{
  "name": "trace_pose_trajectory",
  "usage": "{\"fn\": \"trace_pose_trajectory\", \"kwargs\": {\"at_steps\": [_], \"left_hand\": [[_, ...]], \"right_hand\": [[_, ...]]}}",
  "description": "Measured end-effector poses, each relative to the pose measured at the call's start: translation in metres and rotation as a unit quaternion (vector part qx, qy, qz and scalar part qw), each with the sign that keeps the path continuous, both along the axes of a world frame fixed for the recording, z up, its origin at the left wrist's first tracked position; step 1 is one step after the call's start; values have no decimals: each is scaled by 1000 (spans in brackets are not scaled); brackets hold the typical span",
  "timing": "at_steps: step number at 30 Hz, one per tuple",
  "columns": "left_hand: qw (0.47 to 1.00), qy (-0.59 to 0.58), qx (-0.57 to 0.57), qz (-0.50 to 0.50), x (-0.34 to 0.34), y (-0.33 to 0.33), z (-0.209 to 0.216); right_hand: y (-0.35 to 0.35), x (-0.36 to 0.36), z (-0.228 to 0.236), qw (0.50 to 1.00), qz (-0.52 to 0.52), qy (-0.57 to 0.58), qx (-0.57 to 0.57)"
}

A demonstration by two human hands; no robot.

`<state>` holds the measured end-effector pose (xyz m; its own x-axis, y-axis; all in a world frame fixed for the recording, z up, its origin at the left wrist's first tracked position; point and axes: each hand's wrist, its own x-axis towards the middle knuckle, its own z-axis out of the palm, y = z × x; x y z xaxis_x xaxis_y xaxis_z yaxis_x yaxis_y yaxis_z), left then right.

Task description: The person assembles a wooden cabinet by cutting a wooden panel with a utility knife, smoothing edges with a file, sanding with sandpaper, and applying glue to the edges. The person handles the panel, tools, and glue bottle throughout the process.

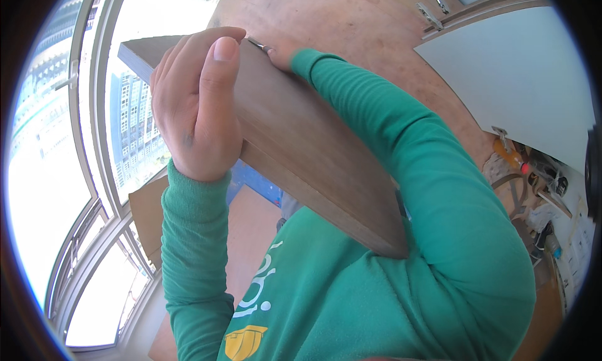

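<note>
My left hand grips the upper edge of a long brown wood-grain board, thumb on the near face and fingers curled over the top. The board slants from the upper left down to my chest. My right arm in a green sleeve reaches over the board's top edge. Only a small part of my right hand shows there, pinching a thin dark metal-tipped tool against the board's edge. The rest of that hand is hidden.
A large curved window with high-rise buildings outside fills the left. A white panel lies on the brown floor at upper right. Scattered tools lie at the right. A cardboard sheet and a blue object sit below the board.
</note>
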<state>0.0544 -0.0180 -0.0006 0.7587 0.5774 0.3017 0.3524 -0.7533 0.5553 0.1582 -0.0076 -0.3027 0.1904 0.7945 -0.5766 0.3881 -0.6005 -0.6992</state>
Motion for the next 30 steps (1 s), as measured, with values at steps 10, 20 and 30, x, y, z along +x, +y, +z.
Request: {"fn": "trace_pose_trajectory", "kwargs": {"at_steps": [10,20,30], "left_hand": [[1000,-2,15,-8,1,2,1],[1000,4,3,17,-1,-3,3],[999,43,0,33,1,-5,7]], "right_hand": [[-173,1,-4,999,8,10,30],[-288,24,59,992,-67,101,-46],[-52,11,-10,998,2,38,43]]}}
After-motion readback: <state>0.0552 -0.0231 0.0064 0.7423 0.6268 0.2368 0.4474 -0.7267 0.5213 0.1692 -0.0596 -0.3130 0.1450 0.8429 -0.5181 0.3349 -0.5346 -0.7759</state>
